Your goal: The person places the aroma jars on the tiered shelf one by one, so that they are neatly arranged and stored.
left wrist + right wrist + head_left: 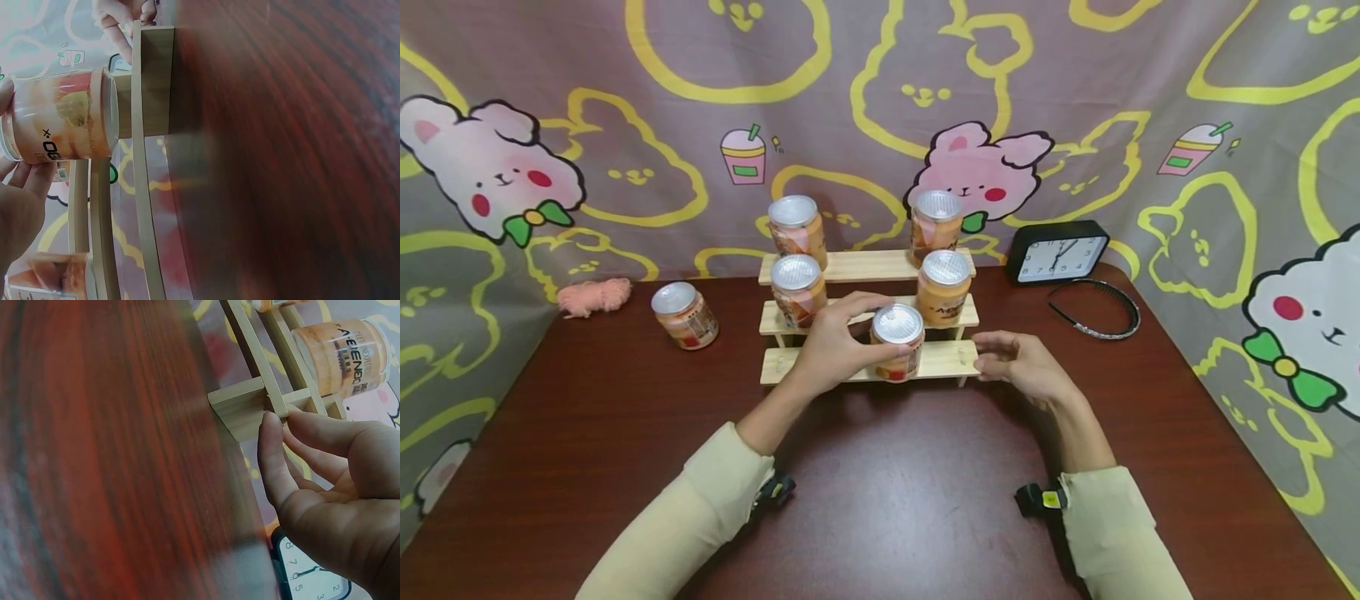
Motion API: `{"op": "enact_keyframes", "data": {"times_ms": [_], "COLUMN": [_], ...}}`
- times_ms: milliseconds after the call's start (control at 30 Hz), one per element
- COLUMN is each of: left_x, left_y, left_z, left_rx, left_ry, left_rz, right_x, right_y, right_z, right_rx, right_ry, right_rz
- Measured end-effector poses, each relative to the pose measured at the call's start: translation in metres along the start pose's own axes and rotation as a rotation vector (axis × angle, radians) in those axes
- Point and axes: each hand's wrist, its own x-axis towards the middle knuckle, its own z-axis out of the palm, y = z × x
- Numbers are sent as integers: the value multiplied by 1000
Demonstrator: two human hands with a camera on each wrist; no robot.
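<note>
My left hand [837,343] grips an orange-labelled can [898,327] with a silver lid, thumb on the near side and fingers round the back. In the left wrist view the can [62,115] is close over the lowest step of a wooden three-step display rack [943,358]. My right hand [1026,367] pinches the right end of that lowest step between thumb and fingers, as the right wrist view shows on the rack's board [275,394]. Two matching cans, left [799,289] and right [943,287], stand on the middle step.
Two more cans, left [796,229] and right [936,227], stand on the top step. Another can [685,315] is on the table left of the rack, near pink yarn [593,297]. A black clock [1058,252] and a headband [1101,332] lie to the right. Patterned curtains surround the table.
</note>
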Motion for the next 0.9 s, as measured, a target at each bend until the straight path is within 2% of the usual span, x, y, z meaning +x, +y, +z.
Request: {"op": "enact_keyframes", "data": {"times_ms": [300,567,900], "left_x": [3,8,10], "left_y": [-3,1,2], "left_z": [11,24,35], "left_rx": [-22,-108,-20], "left_ry": [-38,-47,-37], "left_rz": [9,-58,-15], "right_x": [0,-1,0], "right_y": [0,0,1], "right_z": [1,0,-1], "right_rx": [8,3,11], "right_ry": [-4,-7,-8], "right_rz": [-9,-3,-8]}}
